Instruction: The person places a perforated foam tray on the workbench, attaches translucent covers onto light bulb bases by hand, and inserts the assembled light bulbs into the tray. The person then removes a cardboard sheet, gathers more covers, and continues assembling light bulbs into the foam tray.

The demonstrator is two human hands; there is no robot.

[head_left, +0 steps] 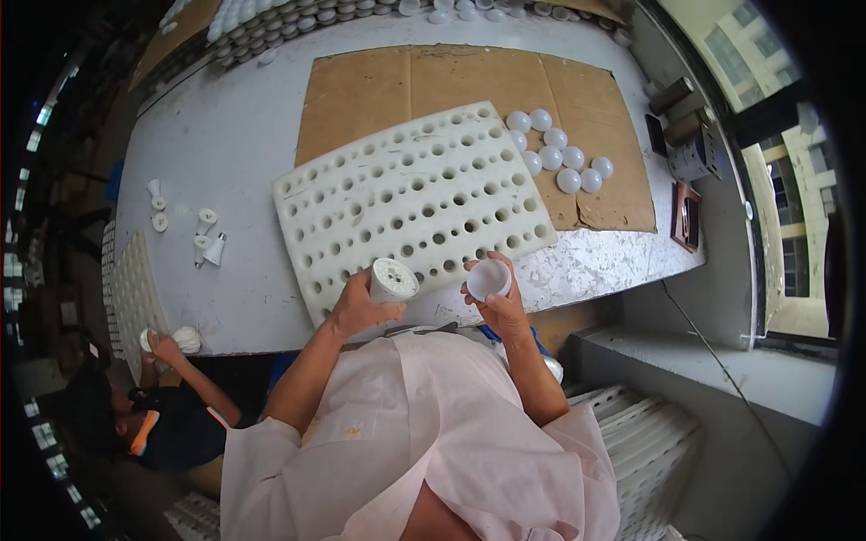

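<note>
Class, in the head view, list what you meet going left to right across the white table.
Small white lamp bases → left hand holding a white bulb housing → right hand holding a white dome cover → cluster of white round domes → dark box.

Left hand (356,308) wraps the lower body of the white lamp base (393,280); only its open top shows. Right hand (499,307) covers the underside of the white dome cover (488,279). The near rim of the foam hole tray (415,203) is hidden behind both. Rows of white parts (298,16) beyond the tray are cut off by the top edge. Small white pieces (206,236) left of the tray are too small to identify.
</note>
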